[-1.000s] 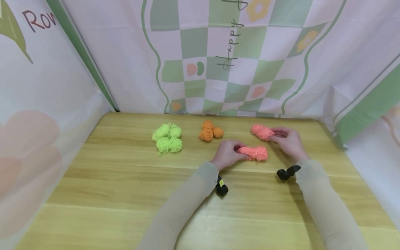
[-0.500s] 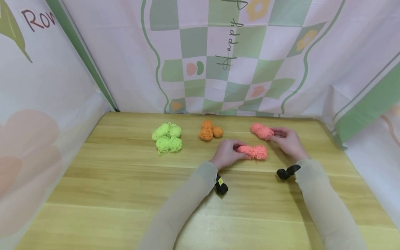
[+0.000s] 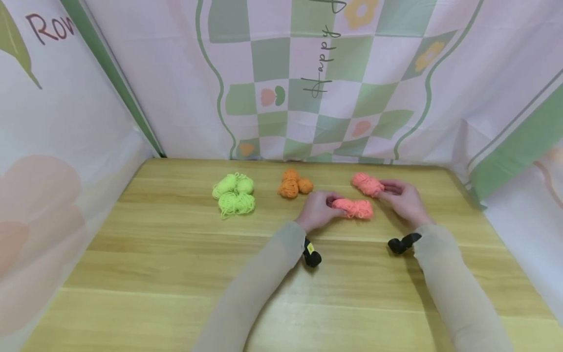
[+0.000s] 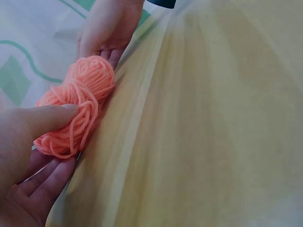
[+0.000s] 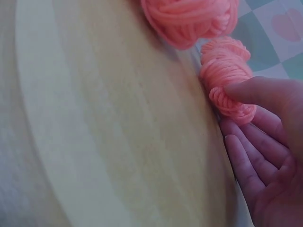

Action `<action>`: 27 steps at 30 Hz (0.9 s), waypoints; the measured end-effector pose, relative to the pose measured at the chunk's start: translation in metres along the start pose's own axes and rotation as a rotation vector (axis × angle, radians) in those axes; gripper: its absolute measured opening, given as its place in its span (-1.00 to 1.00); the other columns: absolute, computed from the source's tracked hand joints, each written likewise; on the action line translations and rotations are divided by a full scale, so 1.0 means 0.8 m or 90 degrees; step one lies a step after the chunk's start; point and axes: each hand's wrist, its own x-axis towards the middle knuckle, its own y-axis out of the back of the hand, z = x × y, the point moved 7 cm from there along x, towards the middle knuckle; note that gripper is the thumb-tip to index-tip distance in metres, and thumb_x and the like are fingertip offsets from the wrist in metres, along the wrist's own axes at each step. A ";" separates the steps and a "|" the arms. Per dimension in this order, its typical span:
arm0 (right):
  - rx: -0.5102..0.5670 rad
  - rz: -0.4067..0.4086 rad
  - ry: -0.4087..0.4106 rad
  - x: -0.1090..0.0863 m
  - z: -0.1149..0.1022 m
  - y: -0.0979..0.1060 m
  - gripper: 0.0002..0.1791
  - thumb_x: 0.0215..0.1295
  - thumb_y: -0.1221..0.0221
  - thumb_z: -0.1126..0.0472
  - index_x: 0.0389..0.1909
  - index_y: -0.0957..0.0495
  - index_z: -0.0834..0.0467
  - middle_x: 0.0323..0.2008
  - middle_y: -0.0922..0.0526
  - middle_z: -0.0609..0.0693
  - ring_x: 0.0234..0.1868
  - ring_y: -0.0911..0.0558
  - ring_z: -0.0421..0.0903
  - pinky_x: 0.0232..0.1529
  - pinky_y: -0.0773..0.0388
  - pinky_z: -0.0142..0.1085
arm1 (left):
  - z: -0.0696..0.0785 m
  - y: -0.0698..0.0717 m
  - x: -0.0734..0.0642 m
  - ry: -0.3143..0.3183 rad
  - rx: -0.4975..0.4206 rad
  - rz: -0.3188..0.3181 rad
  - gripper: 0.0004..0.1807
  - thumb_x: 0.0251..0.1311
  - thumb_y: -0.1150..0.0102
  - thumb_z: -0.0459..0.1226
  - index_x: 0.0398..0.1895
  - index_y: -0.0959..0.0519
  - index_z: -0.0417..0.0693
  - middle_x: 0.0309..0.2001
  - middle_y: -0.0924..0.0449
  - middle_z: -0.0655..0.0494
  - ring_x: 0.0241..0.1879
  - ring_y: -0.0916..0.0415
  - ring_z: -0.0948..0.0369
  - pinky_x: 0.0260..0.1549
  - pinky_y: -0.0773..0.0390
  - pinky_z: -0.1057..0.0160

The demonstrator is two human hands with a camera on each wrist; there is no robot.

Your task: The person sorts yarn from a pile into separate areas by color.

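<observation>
My left hand (image 3: 320, 209) pinches one end of a coral-pink yarn skein (image 3: 355, 208) tied round its middle. The left wrist view shows the thumb on top of this skein (image 4: 78, 113) and the fingers beneath. My right hand (image 3: 405, 199) pinches the near right end of a second pink yarn skein (image 3: 367, 184), which lies farther back. In the right wrist view its thumb presses on that tightly wound skein (image 5: 227, 78), the fingers spread below. The first skein sits in front of the second, a small gap between them in the head view.
Left of the hands, an orange yarn bundle (image 3: 289, 185) lies beside a small orange yarn ball (image 3: 305, 185). Farther left is a cluster of lime-green yarn skeins (image 3: 236, 203). All are on a wooden table (image 3: 176, 274), with a patterned cloth (image 3: 308, 122) hanging behind it.
My left hand and its pink skein have shifted slightly back and left, closer to the other skein. The right hand stays almost still on its skein.
</observation>
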 end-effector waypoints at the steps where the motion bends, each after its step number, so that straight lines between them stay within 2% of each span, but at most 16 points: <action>1: 0.001 -0.002 0.001 0.000 0.000 0.000 -0.31 0.44 -0.26 -0.03 0.39 -0.39 0.32 0.25 -0.53 0.32 0.14 -0.56 -0.02 -0.02 -0.43 -0.65 | 0.000 0.001 0.002 0.001 0.001 0.000 -0.66 0.09 -0.56 -0.24 -0.04 -0.75 -0.07 -0.22 -0.71 0.28 -0.30 -0.55 0.42 -0.26 -0.54 0.49; 3: 0.006 -0.004 0.004 -0.001 -0.001 -0.001 -0.31 0.44 -0.26 -0.03 0.39 -0.38 0.33 0.24 -0.53 0.33 0.14 -0.56 -0.03 -0.03 -0.42 -0.65 | 0.001 0.002 0.008 -0.002 0.002 0.002 -0.66 0.10 -0.56 -0.26 -0.04 -0.75 -0.08 -0.21 -0.72 0.25 -0.29 -0.56 0.41 -0.25 -0.54 0.49; 9: 0.019 0.000 0.003 -0.002 -0.003 0.000 -0.31 0.44 -0.26 -0.03 0.38 -0.40 0.34 0.23 -0.53 0.32 0.02 -0.54 -0.29 -0.06 -0.42 -0.65 | 0.001 0.002 0.026 -0.025 0.039 -0.004 -0.65 0.06 -0.58 -0.28 -0.05 -0.74 -0.06 -0.15 -0.72 0.24 -0.24 -0.54 0.42 -0.20 -0.50 0.52; 13: 0.027 0.000 0.005 -0.004 -0.003 0.000 -0.32 0.44 -0.26 -0.01 0.38 -0.39 0.34 0.23 -0.53 0.33 -0.03 -0.53 -0.38 -0.05 -0.42 -0.65 | -0.004 0.002 0.033 0.011 0.030 0.001 -0.62 0.04 -0.59 -0.28 -0.05 -0.70 -0.06 -0.18 -0.68 0.25 -0.25 -0.54 0.39 -0.21 -0.52 0.49; 16: 0.032 0.002 0.008 -0.005 -0.004 -0.001 -0.32 0.43 -0.28 -0.01 0.38 -0.40 0.34 0.23 -0.54 0.33 -0.05 -0.53 -0.42 -0.05 -0.43 -0.65 | -0.006 0.005 0.034 0.043 0.019 0.026 -0.58 0.02 -0.60 -0.30 -0.06 -0.62 -0.07 -0.21 -0.63 0.22 -0.24 -0.54 0.36 -0.22 -0.53 0.46; 19: 0.034 0.004 0.011 -0.005 -0.005 -0.001 -0.32 0.42 -0.28 0.00 0.38 -0.40 0.34 0.22 -0.54 0.34 -0.07 -0.53 -0.44 -0.05 -0.44 -0.65 | -0.005 0.008 0.033 0.057 0.022 0.057 -0.58 0.03 -0.59 -0.31 -0.09 -0.57 -0.06 -0.20 -0.62 0.18 -0.23 -0.54 0.34 -0.22 -0.53 0.46; 23: 0.035 0.007 0.011 -0.004 -0.004 -0.002 -0.32 0.42 -0.29 0.00 0.37 -0.41 0.34 0.22 -0.54 0.34 -0.07 -0.53 -0.44 -0.05 -0.44 -0.65 | -0.002 0.008 0.031 0.046 0.066 0.091 -0.63 0.07 -0.57 -0.29 -0.06 -0.65 -0.05 -0.13 -0.65 0.13 -0.19 -0.53 0.32 -0.20 -0.49 0.47; 27: 0.040 0.004 0.014 -0.004 -0.004 -0.002 -0.33 0.42 -0.29 0.02 0.38 -0.40 0.34 0.23 -0.54 0.33 -0.03 -0.54 -0.42 -0.03 -0.44 -0.64 | -0.003 0.005 0.030 0.042 0.111 0.128 -0.55 0.09 -0.56 -0.26 0.08 -0.69 -0.03 -0.09 -0.56 0.10 -0.23 -0.46 0.30 -0.27 -0.47 0.45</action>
